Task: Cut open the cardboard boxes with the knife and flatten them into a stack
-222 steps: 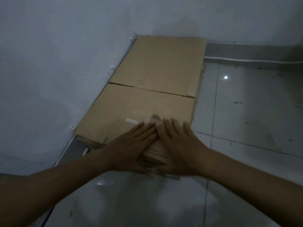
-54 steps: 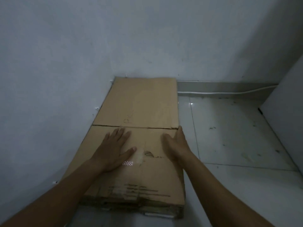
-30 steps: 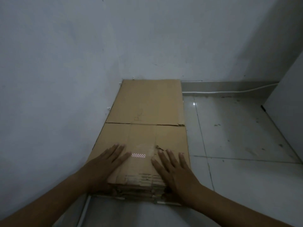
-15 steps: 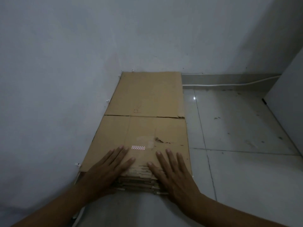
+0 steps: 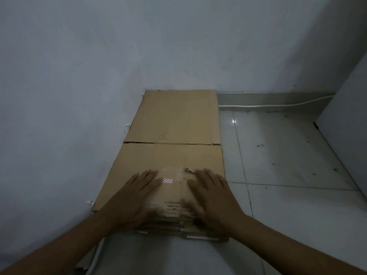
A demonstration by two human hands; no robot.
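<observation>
A stack of flattened brown cardboard boxes (image 5: 174,126) lies on the floor in the corner, its left side against the wall. The top sheet has a seam across its middle, a tear and a small patterned label near its front. My left hand (image 5: 133,197) lies flat on the front left of the stack, fingers straight. My right hand (image 5: 212,197) lies flat on the front right, fingers spread and slightly blurred. The layered front edges of the sheets show between and below my hands. No knife is in view.
White walls (image 5: 79,96) close the corner on the left and behind. A white cable (image 5: 278,105) runs along the skirting at the back. Glossy, speckled floor tiles (image 5: 288,165) spread to the right, up to a pale panel (image 5: 349,108) at the far right.
Both hands have slid forward over the front of the stack and sit a little farther onto it than half a second ago. The stack lies where it was.
</observation>
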